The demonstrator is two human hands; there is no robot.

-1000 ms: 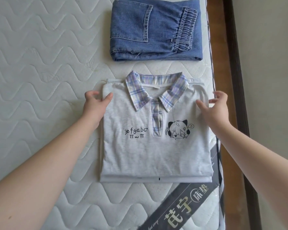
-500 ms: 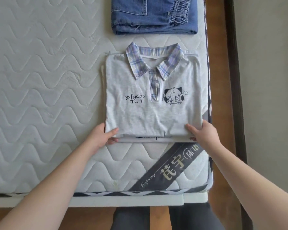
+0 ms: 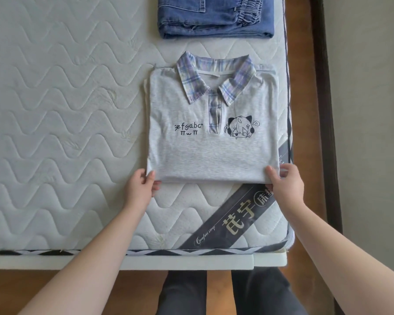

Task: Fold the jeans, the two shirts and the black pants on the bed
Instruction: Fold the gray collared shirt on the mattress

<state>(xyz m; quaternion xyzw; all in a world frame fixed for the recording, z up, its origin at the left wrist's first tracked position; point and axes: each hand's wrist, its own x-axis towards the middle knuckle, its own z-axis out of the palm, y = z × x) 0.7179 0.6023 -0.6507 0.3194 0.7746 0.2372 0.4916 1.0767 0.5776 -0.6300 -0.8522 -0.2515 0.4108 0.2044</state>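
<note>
— Shirt [image 3: 212,142]: where did it lie, and how did you hold it?

— The grey shirt lay folded on the mattress [image 3: 55,110], collar pointing away from me and its bottom fold toward me. My left hand [image 3: 139,190] pinched the near left corner, thumb on top and fingers tucked beneath. My right hand [image 3: 285,185] pinched the near right corner the same way, close to the bed's right edge.

— Which way did the cloth run from your grip?

— Straight away from both hands, its long axis from me toward the folded jeans [image 3: 214,18], which sat just beyond the collar, apart from it. Each hand was equally near its own corner.

— So the coming move?

— I judged it either a fold forward or a lift of the whole packet; both hands would have had to travel together, or the layers could have slid askew.
</note>
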